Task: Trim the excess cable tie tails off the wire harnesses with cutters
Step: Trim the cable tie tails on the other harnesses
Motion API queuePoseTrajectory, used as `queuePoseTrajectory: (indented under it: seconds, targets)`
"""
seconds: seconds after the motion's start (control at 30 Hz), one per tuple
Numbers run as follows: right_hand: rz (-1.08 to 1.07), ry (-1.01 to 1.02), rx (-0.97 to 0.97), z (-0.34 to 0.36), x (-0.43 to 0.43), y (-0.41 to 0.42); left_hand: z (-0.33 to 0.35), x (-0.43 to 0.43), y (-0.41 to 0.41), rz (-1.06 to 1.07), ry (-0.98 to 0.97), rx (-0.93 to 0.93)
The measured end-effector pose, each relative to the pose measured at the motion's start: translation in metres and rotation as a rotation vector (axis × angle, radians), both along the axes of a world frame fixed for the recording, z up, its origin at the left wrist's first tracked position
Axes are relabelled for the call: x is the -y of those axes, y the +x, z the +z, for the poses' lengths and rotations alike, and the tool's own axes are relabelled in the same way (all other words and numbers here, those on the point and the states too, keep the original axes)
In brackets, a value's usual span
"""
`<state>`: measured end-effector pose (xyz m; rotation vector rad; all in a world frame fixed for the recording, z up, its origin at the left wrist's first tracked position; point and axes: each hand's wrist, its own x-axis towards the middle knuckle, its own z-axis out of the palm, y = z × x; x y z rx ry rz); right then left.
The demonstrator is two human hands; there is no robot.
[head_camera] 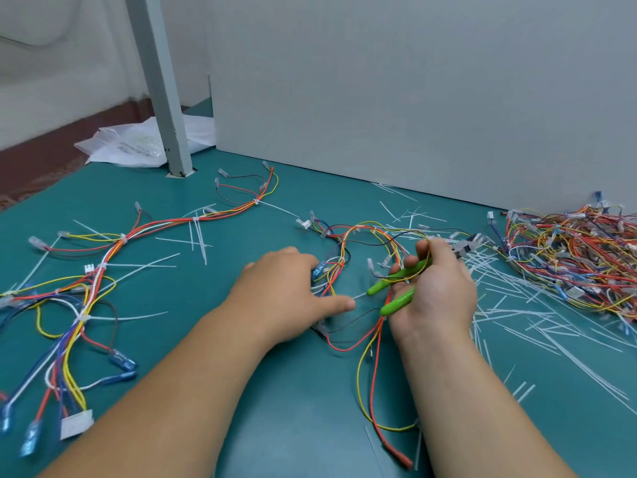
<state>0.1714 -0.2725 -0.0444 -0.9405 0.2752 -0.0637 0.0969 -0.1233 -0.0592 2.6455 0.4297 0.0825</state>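
Two bare hands work a wire harness (pixel 332 270) on a teal table (pixel 310 408) — green-handled cutters (pixel 400 276) in the right hand (pixel 437 294).
Right fingers curl round the cutter handles, its tip pointing toward a heaped pile of harnesses (pixel 568 257). The left hand (pixel 289 291) lies on the harness wires, fingers bent over them — whether it grips is unclear. Cut white tails (pixel 510 315) litter the right.

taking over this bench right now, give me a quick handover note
Left hand: rests on the multicoloured wire harness in the middle; grip unclear.
Right hand: holds the green-handled cutters.
Done: many cut white cable tie tails lie loose on the teal mat.
To do: the long wire harness on the left carries uncut white tails; the tangled harness pile at right cannot be judged.
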Motion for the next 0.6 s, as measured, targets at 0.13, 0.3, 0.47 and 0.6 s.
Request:
queuePoseTrajectory:
  seconds: [0.13, 0.3, 0.47, 0.6]
  targets:
    - [0.128, -0.052, 0.024, -0.004, -0.004, -0.002, -0.004, 0.0, 0.003, 0.1, -0.003, 0.106]
    - [0.095, -0.184, 0.078, -0.001, -0.004, -0.005, 0.002, -0.02, 0.005, 0.253, -0.277, 0.335]
    - [0.147, -0.201, -0.061, -0.005, -0.004, -0.006, 0.009, -0.027, 0.012, 0.416, -0.729, 0.679]
    - [0.255, -0.229, -0.132, -0.009, -0.006, -0.004, 0.012, -0.025, 0.013, 0.439, -0.889, 0.842]
